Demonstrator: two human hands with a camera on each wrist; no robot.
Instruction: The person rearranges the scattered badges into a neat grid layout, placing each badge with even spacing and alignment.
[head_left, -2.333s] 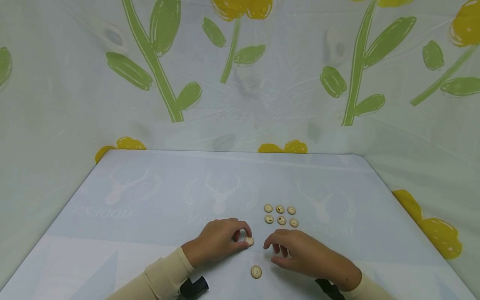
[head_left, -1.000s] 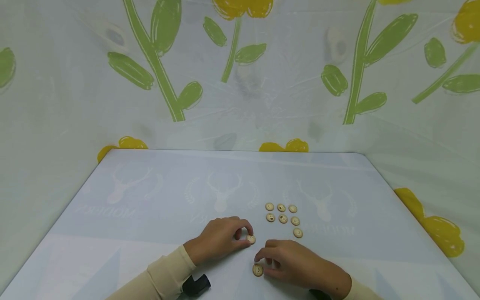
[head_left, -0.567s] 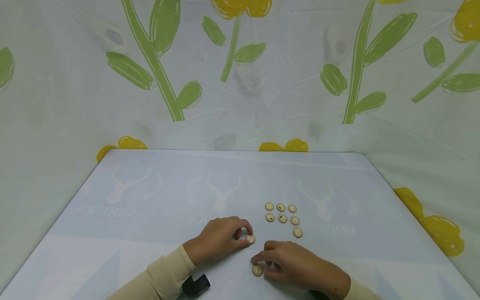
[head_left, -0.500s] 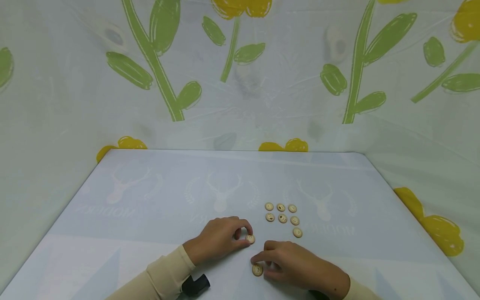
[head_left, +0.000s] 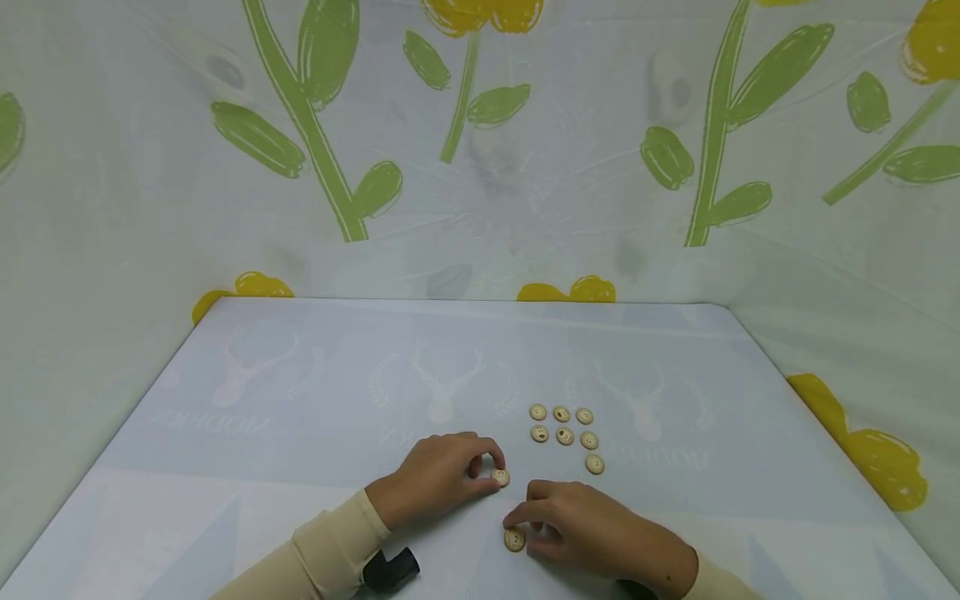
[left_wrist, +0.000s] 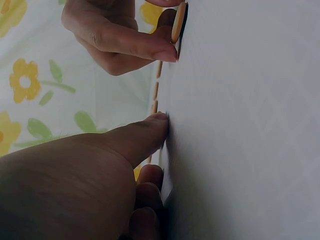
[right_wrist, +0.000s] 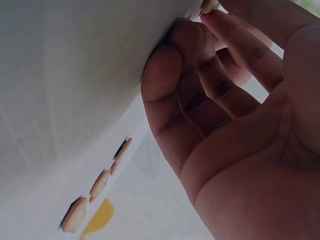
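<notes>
In the head view, my left hand point(head_left: 438, 477) pinches a round, pale wooden button point(head_left: 500, 477) between thumb and index finger, low at the table. My right hand point(head_left: 588, 529) has its thumb and index finger at opposite edges of a second wooden button point(head_left: 514, 540), nearer to me. The left wrist view shows this button point(left_wrist: 178, 22) edge-on at the tabletop, between the right hand's fingers. Beyond the right hand lie two rows of three similar buttons point(head_left: 565, 436); a single button point(head_left: 595, 464) sits below their right column.
The pale table point(head_left: 300, 392) bears faint deer-head prints. A curtain point(head_left: 562, 183) with green leaves and yellow flowers hangs behind and beside it. A black wrist-camera mount point(head_left: 392, 571) sits under the left sleeve point(head_left: 330, 546).
From beside the rows, the right hand has moved toward me and left to the nearer button, its index finger reaching the edge. The single button below the rows has come into view. Left hand stays put.
</notes>
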